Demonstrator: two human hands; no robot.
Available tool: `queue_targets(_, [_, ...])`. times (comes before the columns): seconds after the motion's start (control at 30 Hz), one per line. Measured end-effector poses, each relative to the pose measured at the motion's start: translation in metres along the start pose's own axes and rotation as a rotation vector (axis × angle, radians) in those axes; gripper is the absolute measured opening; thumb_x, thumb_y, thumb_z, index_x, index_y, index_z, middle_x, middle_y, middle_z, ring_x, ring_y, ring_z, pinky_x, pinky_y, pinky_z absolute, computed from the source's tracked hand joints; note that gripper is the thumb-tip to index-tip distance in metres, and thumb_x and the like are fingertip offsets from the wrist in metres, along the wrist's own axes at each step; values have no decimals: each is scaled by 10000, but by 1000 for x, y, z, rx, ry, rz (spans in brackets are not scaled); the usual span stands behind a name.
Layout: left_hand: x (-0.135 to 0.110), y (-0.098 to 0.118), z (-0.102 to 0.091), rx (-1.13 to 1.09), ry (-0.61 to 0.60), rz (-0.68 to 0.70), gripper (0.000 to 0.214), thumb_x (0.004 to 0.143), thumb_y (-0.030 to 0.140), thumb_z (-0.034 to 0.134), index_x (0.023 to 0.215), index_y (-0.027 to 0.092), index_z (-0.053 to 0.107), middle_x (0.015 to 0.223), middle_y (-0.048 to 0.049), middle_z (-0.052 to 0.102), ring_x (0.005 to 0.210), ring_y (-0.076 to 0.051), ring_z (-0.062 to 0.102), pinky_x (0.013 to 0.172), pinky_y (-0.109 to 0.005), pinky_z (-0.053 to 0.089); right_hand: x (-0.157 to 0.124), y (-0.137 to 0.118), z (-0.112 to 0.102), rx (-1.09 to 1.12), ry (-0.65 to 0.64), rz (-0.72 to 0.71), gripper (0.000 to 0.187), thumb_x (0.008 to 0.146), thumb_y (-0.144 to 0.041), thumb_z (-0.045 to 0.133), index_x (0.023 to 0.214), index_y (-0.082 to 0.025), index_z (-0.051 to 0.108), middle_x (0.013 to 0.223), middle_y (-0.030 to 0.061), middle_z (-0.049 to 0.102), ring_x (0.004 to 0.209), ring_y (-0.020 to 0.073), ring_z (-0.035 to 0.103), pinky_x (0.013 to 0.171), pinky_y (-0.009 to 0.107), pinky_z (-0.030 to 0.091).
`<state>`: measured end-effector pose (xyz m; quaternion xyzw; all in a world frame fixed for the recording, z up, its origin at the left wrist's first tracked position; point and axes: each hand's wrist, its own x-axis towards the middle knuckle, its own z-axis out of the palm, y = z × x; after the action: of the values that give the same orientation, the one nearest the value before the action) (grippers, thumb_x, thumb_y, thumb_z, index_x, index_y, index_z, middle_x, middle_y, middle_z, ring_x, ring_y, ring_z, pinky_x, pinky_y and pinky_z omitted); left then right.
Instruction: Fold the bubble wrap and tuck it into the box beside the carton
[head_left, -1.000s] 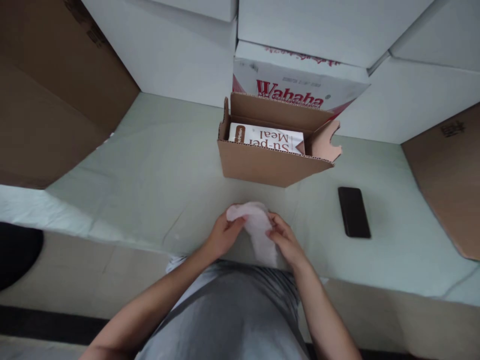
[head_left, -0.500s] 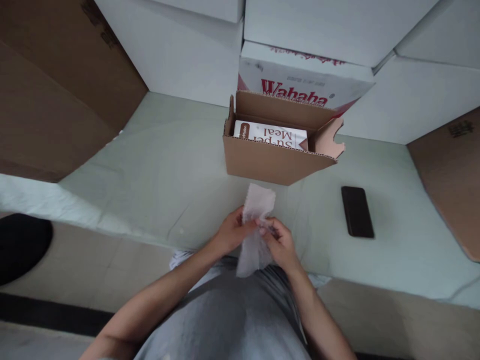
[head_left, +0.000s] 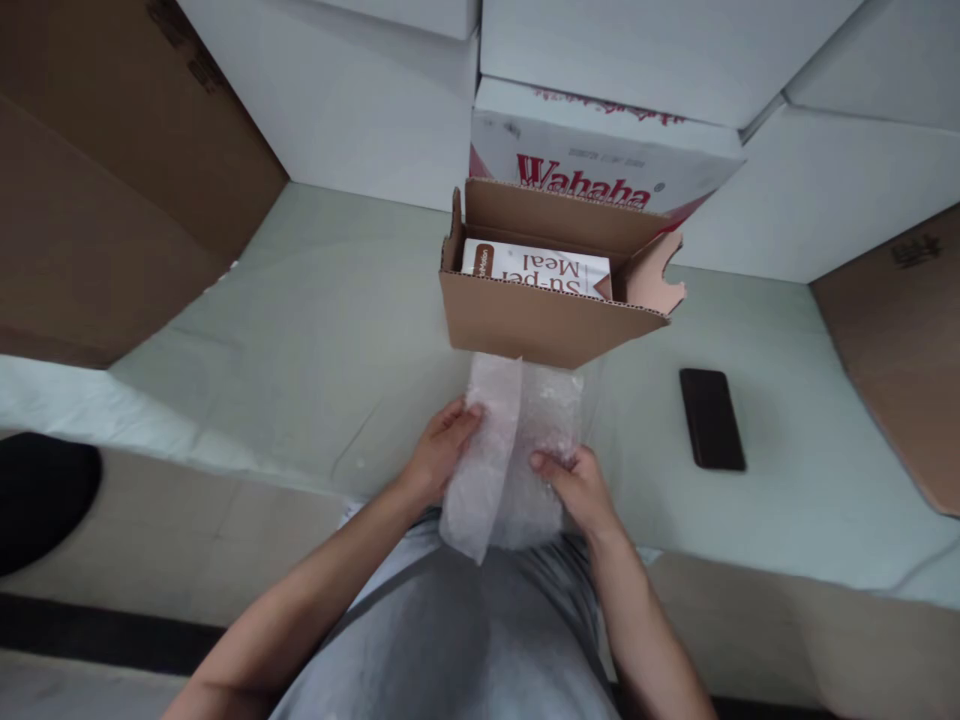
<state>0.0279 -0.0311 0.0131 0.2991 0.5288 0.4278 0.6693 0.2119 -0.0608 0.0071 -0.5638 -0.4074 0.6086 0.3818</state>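
A translucent sheet of bubble wrap (head_left: 517, 455) with a fold down its middle is stretched between my hands at the table's near edge. My left hand (head_left: 444, 445) pinches its left side, thumb on top. On the right side, my right hand (head_left: 576, 482) grips it the same way; the fingers of both hands are partly hidden beneath. Just beyond the sheet stands an open brown cardboard box (head_left: 551, 325). Inside that box sits a white carton (head_left: 536, 265) with brown "Su-per Meal" lettering, its lower part hidden by the box's front wall.
A black phone-like slab (head_left: 712, 420) lies on the pale green tabletop (head_left: 315, 330) at right. Behind the box is a white "Wahaha" carton (head_left: 592, 150) among stacked white boxes (head_left: 375, 110). Large brown cartons flank the table, at left (head_left: 112, 200) and right (head_left: 907, 350).
The bubble wrap, bunched narrow between my fingers before, is now spread out wider. My hands have moved apart, the left one to the left and the right one slightly right.
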Motion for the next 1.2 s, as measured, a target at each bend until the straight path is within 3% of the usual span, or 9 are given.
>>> queue_targets(0.13, [0,1,-2,200,11,256,372,713,446,663,970,184,603,1094,-98,614,997,-210,581,822,-325,484,-5,12,3,215,-34,45,307,688,-444,707,910,-234,676,831,16,694,726,182,633,690,310,498])
queue_targets(0.3, [-17,11,-9,323,-307,94,392,865,478,454,920,157,674,934,-85,680,886,-250,633,753,-346,494,-8,18,1,215,-98,37,300,661,-419,721,894,-233,684,843,21,702,758,194,645,709,321,499])
queue_targets(0.5, [1,-1,-32,730,103,298,289,861,340,461,952,142,651,820,-56,653,756,-196,613,718,-327,494,6,10,-14,-116,185,-30,321,688,-394,709,937,-209,626,801,19,656,699,161,597,673,300,492])
queue_targets(0.6, [15,-18,-43,943,222,522,435,846,262,496,1258,123,490,1108,-138,614,1028,-251,583,900,-416,469,10,13,-15,-358,335,-175,648,762,-349,639,1340,-215,378,1008,88,619,839,201,605,758,373,508])
queue_targets(0.7, [21,-31,-47,1151,290,796,635,832,199,525,1410,101,279,1376,-227,413,1334,-339,332,1049,-549,326,9,16,-10,-738,452,-376,781,810,-301,572,1461,-180,157,1249,192,483,1139,299,504,926,507,438])
queue_targets(0.83, [24,-29,-47,1428,-95,969,543,884,104,411,1409,220,330,1486,-136,331,1425,-304,161,1121,-561,196,12,17,6,-1103,344,-570,663,880,-245,443,1472,-205,146,1492,185,229,1401,337,176,1067,595,253])
queue_targets(0.93, [28,-21,-47,1515,-402,904,510,933,257,403,1428,182,303,1499,-130,315,1426,-259,181,1148,-487,187,17,21,14,-1202,119,-569,627,914,-286,396,1478,-205,133,1517,155,245,1425,288,150,1110,570,186])
queue_targets(1.07, [28,-19,-49,1543,-282,780,715,888,513,438,1442,102,249,1516,-193,236,1427,-327,129,1128,-561,146,21,27,7,-1260,100,-488,616,920,-417,393,1466,-196,210,1517,142,269,1418,300,181,1108,606,100])
queue_targets(1.2, [20,-19,-42,1542,-176,768,714,885,502,445,1434,83,265,1518,-215,208,1428,-353,87,1118,-597,104,22,27,-4,-1275,193,-442,636,926,-441,367,1471,-165,191,1520,164,249,1421,308,165,1095,623,95])
